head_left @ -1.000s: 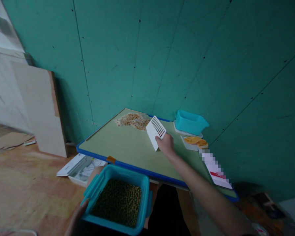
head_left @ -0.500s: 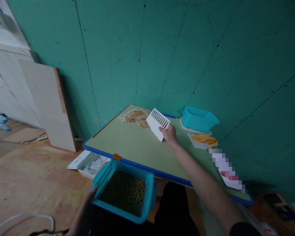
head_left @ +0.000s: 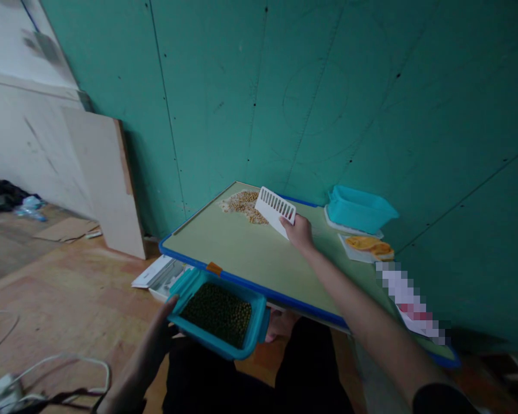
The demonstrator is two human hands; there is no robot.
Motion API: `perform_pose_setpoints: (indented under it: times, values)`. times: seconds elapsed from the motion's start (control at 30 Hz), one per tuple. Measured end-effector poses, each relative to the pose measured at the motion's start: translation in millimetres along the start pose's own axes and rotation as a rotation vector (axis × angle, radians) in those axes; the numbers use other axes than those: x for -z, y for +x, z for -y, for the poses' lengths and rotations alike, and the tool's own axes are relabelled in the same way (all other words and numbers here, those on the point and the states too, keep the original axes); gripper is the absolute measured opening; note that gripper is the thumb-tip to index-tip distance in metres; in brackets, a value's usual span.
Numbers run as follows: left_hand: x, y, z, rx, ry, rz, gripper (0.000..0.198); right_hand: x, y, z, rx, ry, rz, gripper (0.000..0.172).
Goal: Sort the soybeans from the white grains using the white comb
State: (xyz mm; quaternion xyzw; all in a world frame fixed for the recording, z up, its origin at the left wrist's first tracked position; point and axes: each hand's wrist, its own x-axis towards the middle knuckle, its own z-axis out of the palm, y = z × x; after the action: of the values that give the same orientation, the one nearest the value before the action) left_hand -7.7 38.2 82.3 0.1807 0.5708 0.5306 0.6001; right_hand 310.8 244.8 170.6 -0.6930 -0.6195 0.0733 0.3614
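My right hand (head_left: 299,232) is closed around a white plastic piece with a row of slots (head_left: 276,210), held tilted over the table. Its far edge overlaps a spread of tan, soybean-like beans (head_left: 245,201) at the table's far left; whether it touches them I cannot tell. My left hand (head_left: 166,325) grips the left side of a teal plastic tub (head_left: 231,351), held above my lap just below the table's near edge. Small dark green beans (head_left: 213,313) fill this tub, with tan ones mixed in at its right. The left fingers are partly hidden under the tub.
The pale green table (head_left: 224,247) has a blue edge and stands against a green wall (head_left: 224,86). At its right are another teal tub (head_left: 362,210), a yellow cloth (head_left: 369,246) and a blurred-out item (head_left: 408,299). Cables (head_left: 82,359) lie on the floor at left.
The filled tub has risen slightly toward the table's edge, with my left hand still on it. The slotted piece has tipped flatter over the tan beans. My view has swung a little left.
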Motion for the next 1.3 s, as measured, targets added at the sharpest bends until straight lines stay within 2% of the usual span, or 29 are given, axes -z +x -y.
perform_pose_setpoints:
  times: [0.13,0.3,0.47,0.6,0.73,0.8,0.9,0.97,1.13,1.2,1.3]
  values:
    - [7.9,9,-4,-0.039,0.009,0.019,0.087,-9,10,-4,-0.036,0.084,0.0,0.028]
    - [11.3,17,-9,-0.003,0.053,0.014,0.072,-27,20,-9,-0.092,0.269,-0.074,0.029]
    - [13.9,19,-14,0.002,0.059,0.001,0.094,-43,32,-8,-0.077,0.467,-0.091,0.033]
    - [22.9,22,-4,-0.015,0.028,0.04,0.112,-56,42,-7,-0.054,0.542,-0.094,0.033]
    - [39.3,27,16,-0.123,-0.035,0.125,0.121,-69,50,-6,-0.001,0.605,-0.071,0.028]
    - [43.7,30,22,-0.127,-0.05,0.121,0.117,-72,53,-4,0.01,0.631,-0.048,0.027]
    - [40.6,32,19,-0.026,-0.033,0.069,0.102,-74,57,0,0.005,0.66,-0.005,0.026]
    - [35.1,31,14,0.029,-0.02,0.046,0.098,-74,59,2,0.018,0.681,0.036,0.025]
    - [26.8,24,5,0.024,0.0,0.067,0.093,-75,63,4,0.047,0.715,0.103,0.022]
    - [26.2,23,4,0.025,0.019,0.082,0.093,-77,64,5,0.047,0.716,0.1,0.022]
    - [25.6,22,2,0.042,0.028,0.092,0.105,-79,63,8,0.051,0.717,0.103,0.023]
